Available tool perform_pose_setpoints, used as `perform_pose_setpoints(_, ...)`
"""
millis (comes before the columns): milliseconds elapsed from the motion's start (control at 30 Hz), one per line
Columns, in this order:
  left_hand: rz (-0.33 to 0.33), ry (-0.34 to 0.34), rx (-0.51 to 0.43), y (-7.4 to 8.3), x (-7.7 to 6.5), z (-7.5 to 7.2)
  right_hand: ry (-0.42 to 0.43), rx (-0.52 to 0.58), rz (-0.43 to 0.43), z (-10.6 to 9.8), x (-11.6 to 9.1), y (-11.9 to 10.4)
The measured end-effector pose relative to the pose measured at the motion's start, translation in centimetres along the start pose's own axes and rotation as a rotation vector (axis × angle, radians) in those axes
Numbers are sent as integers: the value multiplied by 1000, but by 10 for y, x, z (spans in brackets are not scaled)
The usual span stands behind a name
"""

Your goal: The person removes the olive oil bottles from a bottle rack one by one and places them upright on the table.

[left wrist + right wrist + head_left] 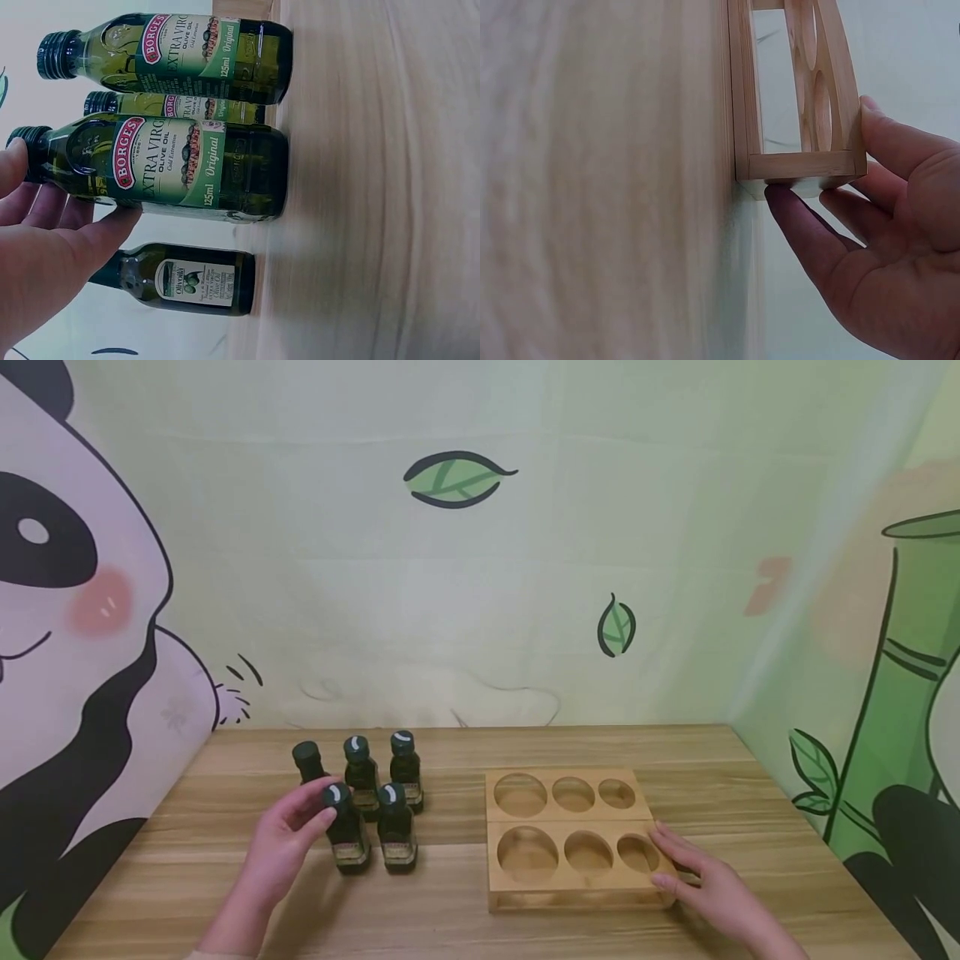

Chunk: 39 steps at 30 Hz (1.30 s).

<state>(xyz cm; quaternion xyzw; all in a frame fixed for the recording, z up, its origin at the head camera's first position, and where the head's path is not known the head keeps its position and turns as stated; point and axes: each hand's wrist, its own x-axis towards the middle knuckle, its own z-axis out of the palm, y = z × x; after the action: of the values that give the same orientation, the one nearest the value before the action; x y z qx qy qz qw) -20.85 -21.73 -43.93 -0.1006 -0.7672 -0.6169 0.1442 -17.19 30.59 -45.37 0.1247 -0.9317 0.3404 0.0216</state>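
Note:
In the head view my left hand (pixel 281 839) is at the upper part of the front-left olive oil bottle (pixel 348 839). The left wrist view shows the thumb at this bottle's dark cap and the fingers curled behind its neck. Its label reads Borges, and the dark green glass stands upright. On the right, a wooden rack (pixel 585 897) with two rows of round holes lies on the table. My right hand (pixel 701 881) grips its right end, thumb at the top edge and fingertips against the end face, as the right wrist view (pixel 900 225) of the hand shows.
Beside the held bottle stands another Borges bottle (pixel 397 839). Behind them are two more capped bottles (pixel 362 781) and, at the back left, an Olivoila bottle (pixel 199 279). The wood-grain table (pixel 450 927) meets a printed cloth backdrop (pixel 450 610) at its far edge.

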Motion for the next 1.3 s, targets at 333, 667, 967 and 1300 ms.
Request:
perform_pose_setpoints(333, -31, -12, 67, 4, -1, -1, 5, -1, -3, 1, 1, -1)
perform_pose_setpoints(667, 20, -79, 144, 4, -9, -6, 0, 28, 3, 1, 2, -1)
perform_pose_setpoints(967, 104, -103, 503, 7, -20, -11, 68, -6, -52, 4, -1, -2)
perform_pose_setpoints(1300, 177, -126, 762, 15, -28, -18, 220, -164, -183, 7, 1, -5)
